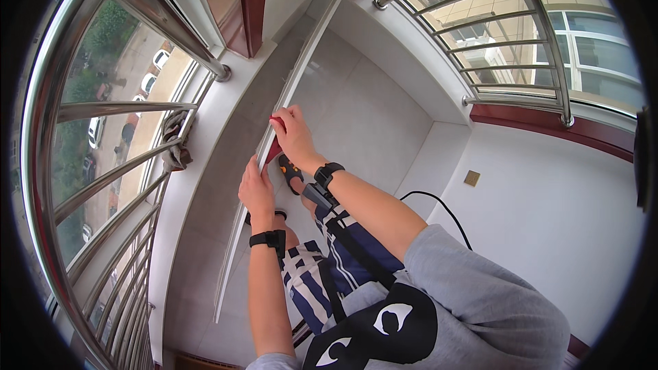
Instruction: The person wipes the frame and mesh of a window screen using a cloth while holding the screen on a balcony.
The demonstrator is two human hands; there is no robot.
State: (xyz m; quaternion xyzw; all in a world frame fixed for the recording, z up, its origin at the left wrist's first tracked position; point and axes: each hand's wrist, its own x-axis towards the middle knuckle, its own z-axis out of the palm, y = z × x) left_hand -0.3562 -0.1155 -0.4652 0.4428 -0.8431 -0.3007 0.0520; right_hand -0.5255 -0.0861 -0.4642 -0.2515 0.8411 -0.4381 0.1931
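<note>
A long, narrow white frame edge (pixel 313 36) runs slantwise from the top middle down to the lower left; it looks like the edge of a glass panel or door, seen from above. My left hand (pixel 257 187) grips this edge near its middle, fingers on the far side and thumb on the near side. Just above it, my right hand (pixel 294 136) holds a red cloth (pixel 273 149) pressed against the same edge. The cloth is bunched and partly hidden under the fingers. Both wrists wear black straps.
Steel railings (pixel 128 108) line the windows at left, with a grey-brown rag (pixel 176 141) on the lower bars. Another railing (pixel 498 41) stands at upper right. Grey floor tiles (pixel 360 97) lie below, a white wall (pixel 540 205) is at right, and a black cable (pixel 446 205) curves beside me.
</note>
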